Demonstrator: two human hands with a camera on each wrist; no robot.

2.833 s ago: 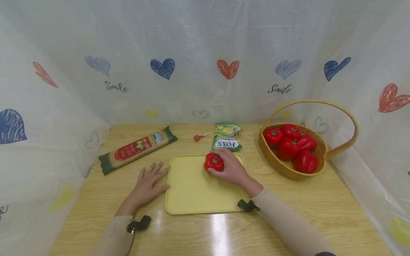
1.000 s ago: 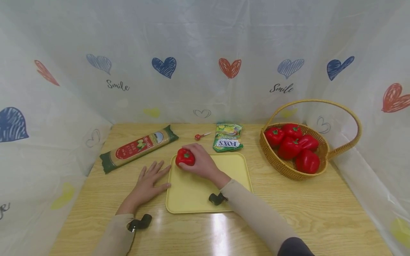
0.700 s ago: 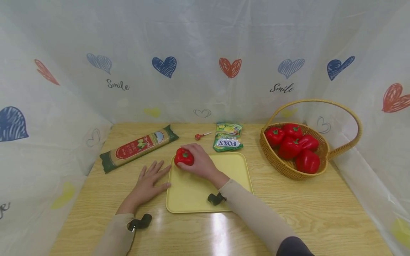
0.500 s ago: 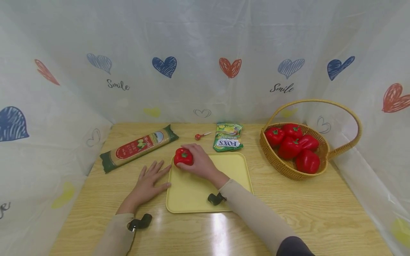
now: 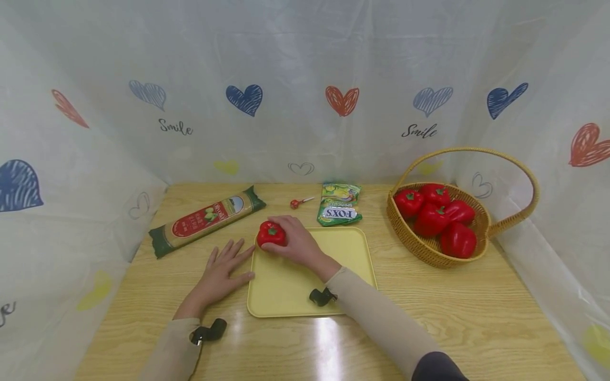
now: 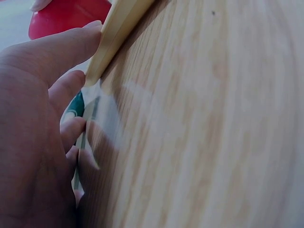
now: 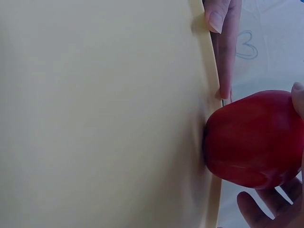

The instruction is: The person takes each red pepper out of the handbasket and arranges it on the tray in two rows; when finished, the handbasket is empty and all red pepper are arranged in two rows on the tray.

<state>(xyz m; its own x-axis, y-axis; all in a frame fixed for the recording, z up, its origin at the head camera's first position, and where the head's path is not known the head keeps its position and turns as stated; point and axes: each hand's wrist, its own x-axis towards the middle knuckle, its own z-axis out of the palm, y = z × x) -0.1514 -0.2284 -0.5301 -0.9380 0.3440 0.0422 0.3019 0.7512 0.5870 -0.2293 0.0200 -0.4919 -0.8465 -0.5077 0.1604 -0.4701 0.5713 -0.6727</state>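
Observation:
In the head view a red bell pepper [image 5: 271, 234] stands at the far left corner of the yellow tray [image 5: 305, 286], green stem up. My right hand [image 5: 297, 243] grips it from the right, thumb on the near side. The right wrist view shows the pepper [image 7: 256, 139] against the tray's rim [image 7: 209, 57]. My left hand [image 5: 220, 275] lies with fingers spread on the table, its thumb and index fingertips touching the tray's left edge. From the left wrist, the hand's fingers [image 6: 61, 47] rest along that rim [image 6: 114, 35].
A wicker basket [image 5: 414, 248] with several red peppers [image 5: 431, 220] stands at the right. Behind the tray lie a green FOX'S candy bag [image 5: 339, 203] and a lollipop [image 5: 295, 203]. A long pasta packet [image 5: 205, 221] lies at the left. A curtain [image 5: 295, 53] surrounds the table.
My right hand has carried the pepper left across the tray from its far right part to the far left corner, shifting only slightly in the last second. The left hand stays in place.

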